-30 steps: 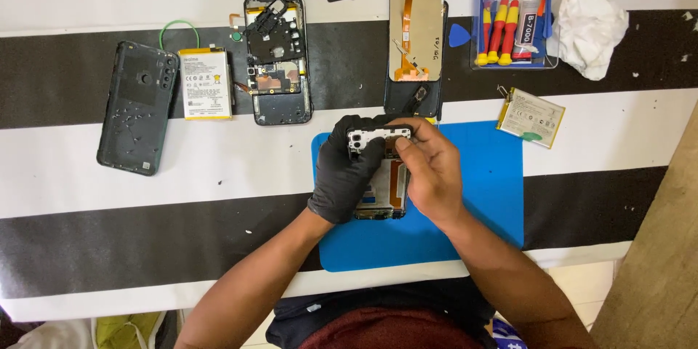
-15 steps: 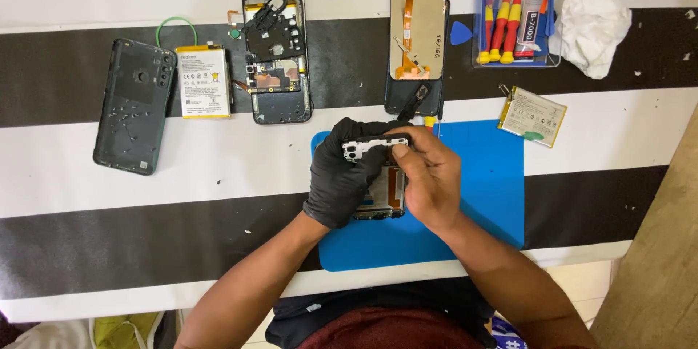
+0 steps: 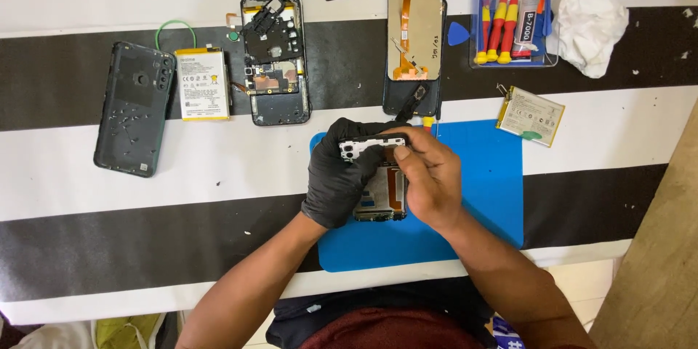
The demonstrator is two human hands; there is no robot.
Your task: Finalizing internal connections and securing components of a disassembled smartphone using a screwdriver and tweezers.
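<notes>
- Left hand (image 3: 342, 178): one, in a black glove, fingers curled in a grasping grip on the near-left edge of the opened phone (image 3: 382, 193) and up onto the bracket's left end.
- Right hand (image 3: 429, 174): one, bare, fingertips pinched on the right end of the small grey bracket (image 3: 367, 147); whether it also holds a tool cannot be told.
- Grey bracket: one, a narrow strip with two small round openings at its left end; long axis runs left to right across the view, held just above the top edge of the opened phone.
- Opened phone: one, lying on the blue mat (image 3: 487, 189), mostly hidden between the two hands; long axis runs away from the person, top end towards the far side of the counter (image 3: 218, 167).
- Blue mat: one, on the striped black-and-white counter, directly before the person.
- Phone back cover (image 3: 134, 109): one, dark, at far left, long axis pointing away.
- Batteries: two; one white-labelled (image 3: 203, 83) just beside the cover, one (image 3: 531, 115) tilted, right of the mat.
- Second stripped phone frame (image 3: 275, 62): one, beyond the mat to the left.
- Display panel (image 3: 414, 29): one, face down, orange flex showing.
- Clear tray (image 3: 550, 59): one, holding red-and-yellow screwdrivers (image 3: 498, 29), at least three.
- White cloth (image 3: 589, 25): one, crumpled, far right.
</notes>
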